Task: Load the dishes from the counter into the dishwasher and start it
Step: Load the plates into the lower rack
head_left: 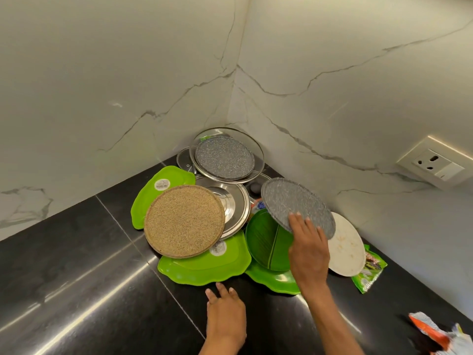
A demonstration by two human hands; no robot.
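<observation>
A pile of dishes fills the corner of the black counter (76,265). My right hand (308,249) grips the near edge of a grey speckled plate (294,203) and holds it tilted above a dark green leaf-pattern plate (266,239). My left hand (225,313) hovers open, fingers spread, just in front of a bright green leaf-shaped tray (204,267). A round tan woven mat (184,221) lies on a steel plate (235,206). A white plate (346,249) lies to the right. Another grey speckled plate (224,156) rests in a steel-rimmed glass lid (258,147) at the back.
Marble walls meet behind the pile. A wall socket (435,162) is on the right wall. A green packet (371,272) lies under the white plate's edge, and a crumpled orange and white wrapper (432,331) sits at bottom right. A second green tray (158,190) lies at the left.
</observation>
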